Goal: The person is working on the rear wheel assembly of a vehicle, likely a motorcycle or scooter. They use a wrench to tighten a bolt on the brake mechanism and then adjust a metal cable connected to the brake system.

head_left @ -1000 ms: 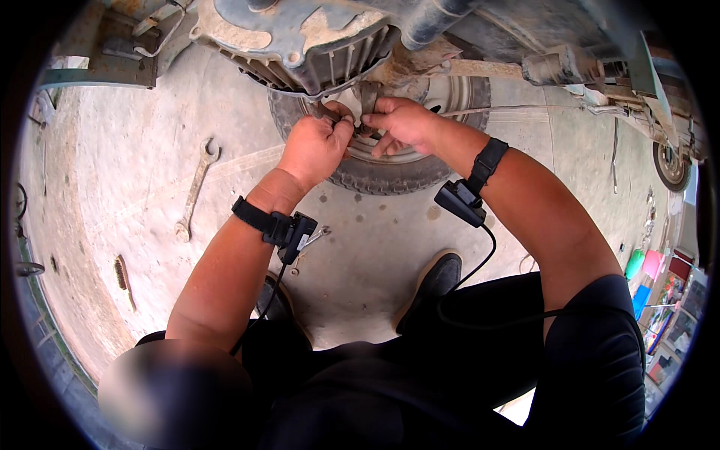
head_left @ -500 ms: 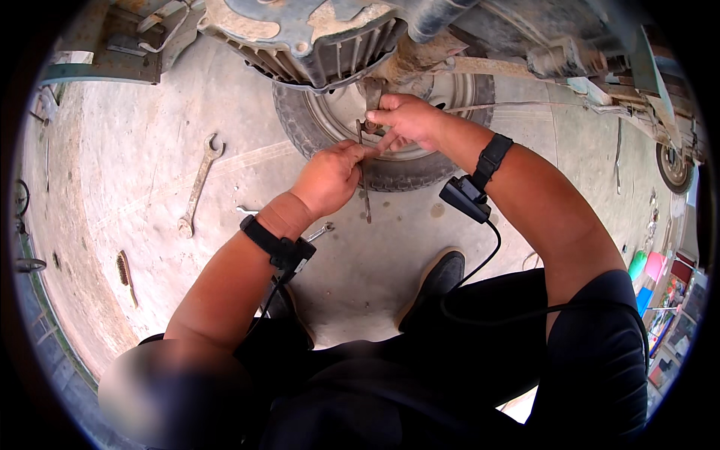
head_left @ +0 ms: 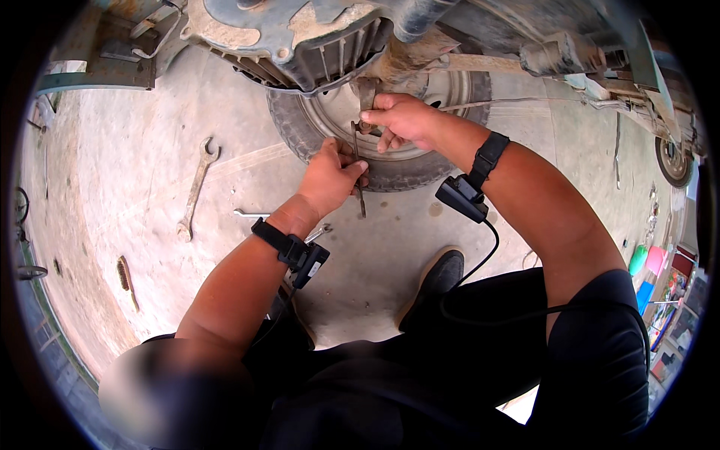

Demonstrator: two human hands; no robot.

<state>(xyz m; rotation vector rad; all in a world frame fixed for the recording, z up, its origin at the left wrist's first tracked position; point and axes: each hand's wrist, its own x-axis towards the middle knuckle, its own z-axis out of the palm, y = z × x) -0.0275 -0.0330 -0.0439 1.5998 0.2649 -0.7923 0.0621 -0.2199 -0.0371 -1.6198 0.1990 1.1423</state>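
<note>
1. One big stretch of concrete floor [head_left: 135,150] fills the view, pale & stained; person crouches on it, black shoe [head_left: 439,277] planted below the hands.
2. Vehicle underside [head_left: 300,37] spans the top edge: ribbed grey metal housing w/ a rusty bracket hanging at centre.
3. Tyre [head_left: 405,169] on its rim sits just under that housing, upright, side-on to the camera, dusty tread facing the floor.
4. Right hand [head_left: 401,120] is up at the rusty bracket, in front of the rim; fingers curled shut around a small part there. What exactly it pinches, can't tell – too small & shaded.
5. Left hand [head_left: 334,176] sits lower, just beside the right, over the tyre's lower-left arc. It's closed in a grip on a thin metal rod [head_left: 358,169], which stands about vertical: top end reaching up to the right hand's fingers, bottom end poking out below the fist.
6. Both wrists carry black straps w/ small black boxes; a cable runs from the right one toward the lap.
7. Open-end spanner [head_left: 196,187] lies flat on the floor, well left of the tyre, untouched.
8. Smaller chrome wrench [head_left: 251,214] lies near the left wrist, partly hidden by the forearm.
9. Small brush-like object [head_left: 126,279] lies far left-lower on the floor.
</note>
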